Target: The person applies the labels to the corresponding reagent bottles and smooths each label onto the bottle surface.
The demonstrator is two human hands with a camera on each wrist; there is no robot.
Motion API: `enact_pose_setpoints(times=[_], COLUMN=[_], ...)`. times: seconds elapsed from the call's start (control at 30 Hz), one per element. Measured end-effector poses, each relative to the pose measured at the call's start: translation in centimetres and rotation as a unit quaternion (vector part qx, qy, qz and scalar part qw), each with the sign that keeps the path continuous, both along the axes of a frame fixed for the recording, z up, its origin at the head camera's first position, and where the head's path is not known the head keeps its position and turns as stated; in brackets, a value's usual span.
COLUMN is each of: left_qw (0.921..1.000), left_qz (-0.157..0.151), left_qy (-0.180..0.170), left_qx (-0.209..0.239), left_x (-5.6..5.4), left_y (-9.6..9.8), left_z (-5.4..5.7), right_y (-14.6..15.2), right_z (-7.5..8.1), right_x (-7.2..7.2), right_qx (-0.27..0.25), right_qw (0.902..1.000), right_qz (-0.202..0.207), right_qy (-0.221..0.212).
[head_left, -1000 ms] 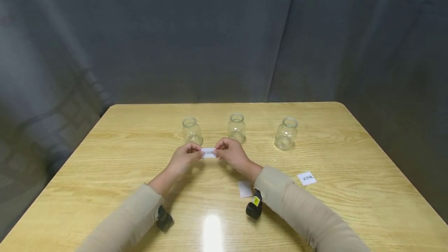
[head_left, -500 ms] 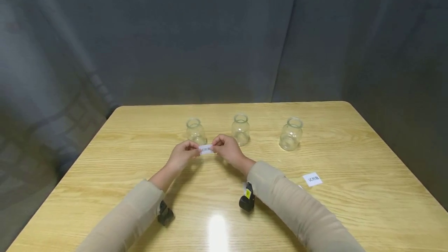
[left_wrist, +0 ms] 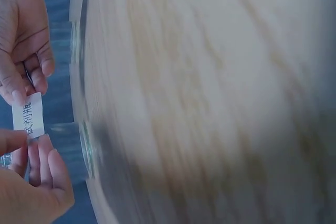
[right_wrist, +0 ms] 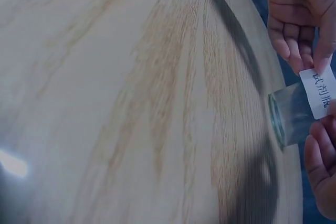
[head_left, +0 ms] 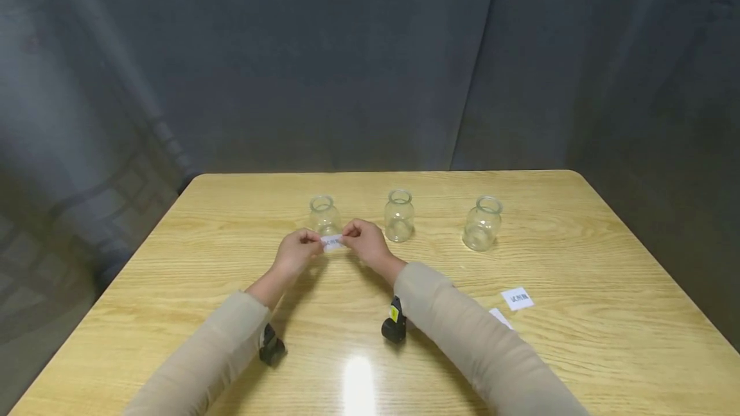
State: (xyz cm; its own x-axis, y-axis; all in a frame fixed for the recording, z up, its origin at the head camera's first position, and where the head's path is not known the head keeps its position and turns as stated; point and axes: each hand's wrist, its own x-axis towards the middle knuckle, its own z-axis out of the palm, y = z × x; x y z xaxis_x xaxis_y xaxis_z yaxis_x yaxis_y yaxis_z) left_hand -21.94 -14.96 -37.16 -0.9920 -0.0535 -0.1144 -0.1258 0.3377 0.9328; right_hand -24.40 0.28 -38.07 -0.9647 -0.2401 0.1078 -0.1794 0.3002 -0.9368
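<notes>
A small white label (head_left: pixel 332 242) with dark printed characters is stretched between both hands. My left hand (head_left: pixel 293 254) pinches its left end, and my right hand (head_left: pixel 370 246) pinches the right end. Directly behind it stands the leftmost clear glass jar (head_left: pixel 324 212), its lower part partly covered by the label and fingers. In the right wrist view the label (right_wrist: pixel 318 92) overlaps the glass jar (right_wrist: pixel 287 116); I cannot tell whether they touch. The left wrist view shows fingers at both ends of the label (left_wrist: pixel 27 115).
Two more clear glass jars stand upright to the right, one in the middle (head_left: pixel 399 217) and one farther right (head_left: pixel 482 225). On the wooden table (head_left: pixel 578 352) lie a printed label (head_left: pixel 517 298) and a white piece (head_left: pixel 500 318) partly under the right sleeve.
Both hands have moved the label forward and slightly left, up to the leftmost jar. The right forearm has shifted left as well. The camera view has turned slightly.
</notes>
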Motion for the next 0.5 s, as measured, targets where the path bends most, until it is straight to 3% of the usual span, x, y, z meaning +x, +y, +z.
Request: enact_pose_setpoints(times=[0.23, 0.5], left_qw=[0.9994, 0.9987], left_qz=[0.017, 0.026], left_qy=[-0.011, -0.010], left_qx=[-0.027, -0.044], left_x=[-0.36, -0.66], left_y=[-0.26, -0.42], left_z=[-0.03, -0.12], right_y=[-0.56, -0.94], right_z=[-0.19, -0.56], right_x=[-0.35, -0.80], right_qx=[-0.001, 0.004], right_qw=[0.9998, 0.9998], right_qz=[-0.013, -0.017], right_qy=[0.014, -0.007])
